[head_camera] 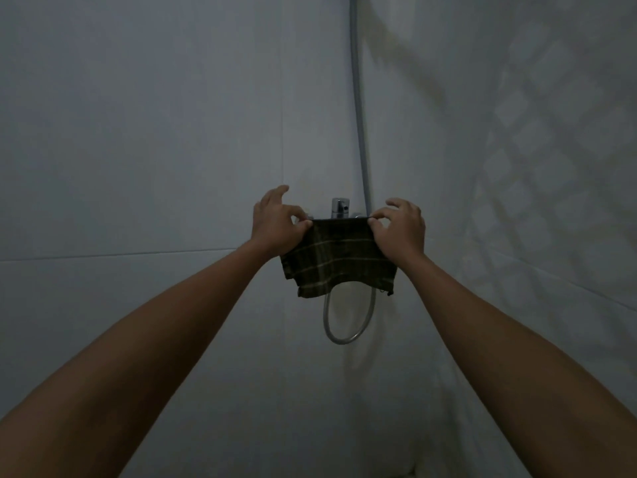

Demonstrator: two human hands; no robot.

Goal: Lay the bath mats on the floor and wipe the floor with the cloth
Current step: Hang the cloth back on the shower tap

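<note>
A dark checked cloth with pale stripes hangs folded over the shower mixer tap in the corner of the wall. My left hand pinches its upper left corner between thumb and forefinger. My right hand pinches the upper right corner the same way. Both arms are stretched out ahead of me. No bath mat and no floor are in view.
A grey shower hose runs down the wall corner and loops under the cloth. Pale tiled walls fill the view; the right wall carries a diamond pattern. The light is dim.
</note>
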